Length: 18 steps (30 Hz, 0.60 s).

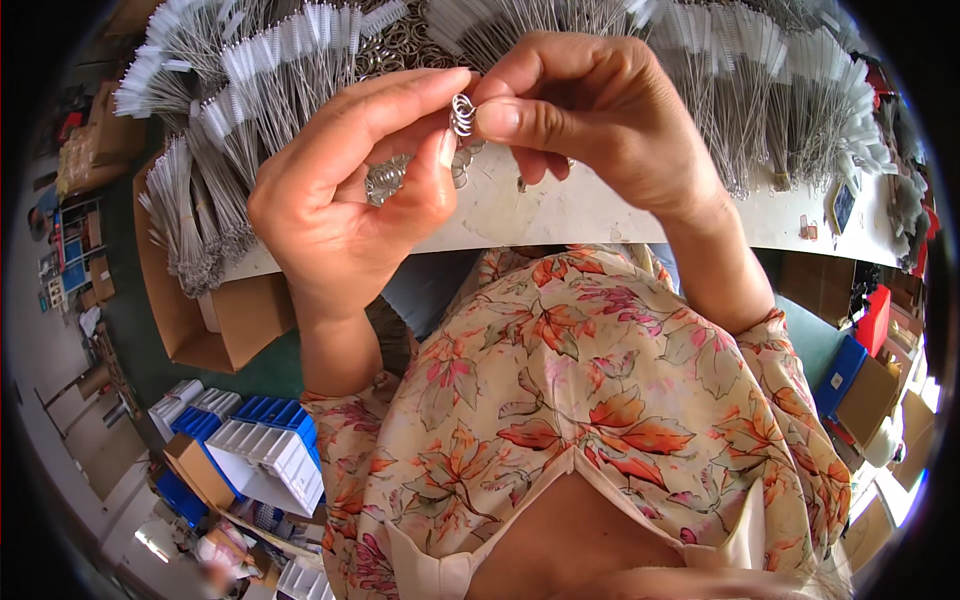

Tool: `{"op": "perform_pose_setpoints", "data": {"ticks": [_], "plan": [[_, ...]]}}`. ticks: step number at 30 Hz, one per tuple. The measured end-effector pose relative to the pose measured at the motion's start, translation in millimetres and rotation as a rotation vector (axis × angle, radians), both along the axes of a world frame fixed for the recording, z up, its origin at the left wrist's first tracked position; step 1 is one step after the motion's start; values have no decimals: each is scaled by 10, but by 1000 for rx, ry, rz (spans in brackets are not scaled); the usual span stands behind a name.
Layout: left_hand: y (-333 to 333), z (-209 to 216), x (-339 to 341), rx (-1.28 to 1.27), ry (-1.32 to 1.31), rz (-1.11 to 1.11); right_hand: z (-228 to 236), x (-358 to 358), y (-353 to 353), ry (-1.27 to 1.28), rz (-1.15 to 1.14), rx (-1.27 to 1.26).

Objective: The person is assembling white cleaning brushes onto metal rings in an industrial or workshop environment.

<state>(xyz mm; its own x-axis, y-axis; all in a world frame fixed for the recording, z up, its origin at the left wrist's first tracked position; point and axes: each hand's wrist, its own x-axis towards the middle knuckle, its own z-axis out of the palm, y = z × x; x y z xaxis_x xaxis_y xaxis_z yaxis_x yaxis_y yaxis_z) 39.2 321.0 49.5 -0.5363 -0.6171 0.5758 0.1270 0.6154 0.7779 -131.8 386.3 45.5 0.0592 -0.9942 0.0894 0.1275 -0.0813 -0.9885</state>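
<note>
Pinching silvery metal rings between nearly closed fingertips of left hand and right hand beyond white desk's near edge, apparently separating one, next needing gentle pull.

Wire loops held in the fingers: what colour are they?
The wire loops are shiny silver, seen best in the head view.

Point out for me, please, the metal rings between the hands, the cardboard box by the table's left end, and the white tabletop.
Metal rings point(462, 116), head view: middle of the small bunch.
Cardboard box point(250, 315), head view: its brown wall.
White tabletop point(605, 217), head view: bare part near the front edge.
</note>
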Motion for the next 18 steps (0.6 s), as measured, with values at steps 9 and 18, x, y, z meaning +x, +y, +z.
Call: {"op": "perform_pose_setpoints", "data": {"ticks": [9,18], "plan": [[8,16,43,237,-28,-59,-48,-83,-2,-257,200,239],[16,-55,38,148,40,-46,-56,-1,-28,-42,-1,61]]}}
